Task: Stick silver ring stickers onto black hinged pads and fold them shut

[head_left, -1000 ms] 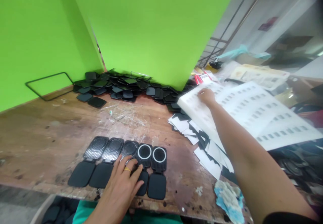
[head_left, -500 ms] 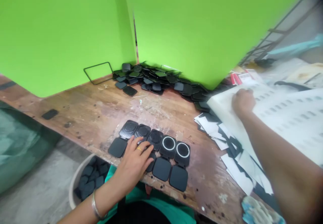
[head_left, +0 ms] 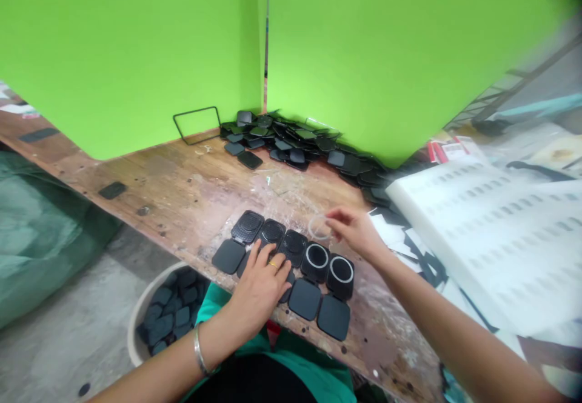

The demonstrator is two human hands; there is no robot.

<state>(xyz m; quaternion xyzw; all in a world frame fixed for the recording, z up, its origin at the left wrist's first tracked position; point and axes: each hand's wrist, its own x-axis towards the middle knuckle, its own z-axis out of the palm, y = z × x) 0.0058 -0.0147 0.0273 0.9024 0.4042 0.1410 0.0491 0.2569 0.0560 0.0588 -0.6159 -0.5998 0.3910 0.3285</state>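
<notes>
My left hand (head_left: 264,279) lies with fingers spread over a row of black hinged cases, covering parts of the middle ones. Each case shows a squarish half with a round recess (head_left: 248,226) and a plain flat half (head_left: 304,299) nearer me. The two rightmost cases hold white rings (head_left: 341,269). Between the fingertips of my right hand (head_left: 348,227) is another thin white ring (head_left: 319,227), held just above the table beyond the third and fourth cases. The recesses of the three left cases show no white ring.
A heap of black square plates (head_left: 291,142) lies along the green boards (head_left: 182,45). A white foam block with slots (head_left: 491,239) stands at right beside paper scraps (head_left: 391,230). A tub of black pieces (head_left: 136,324) sits below the table edge (head_left: 150,239).
My right hand has come from the white foam block leftward to the cases, now with a white ring in its fingers. My left hand stays on the cases; the view has shifted slightly.
</notes>
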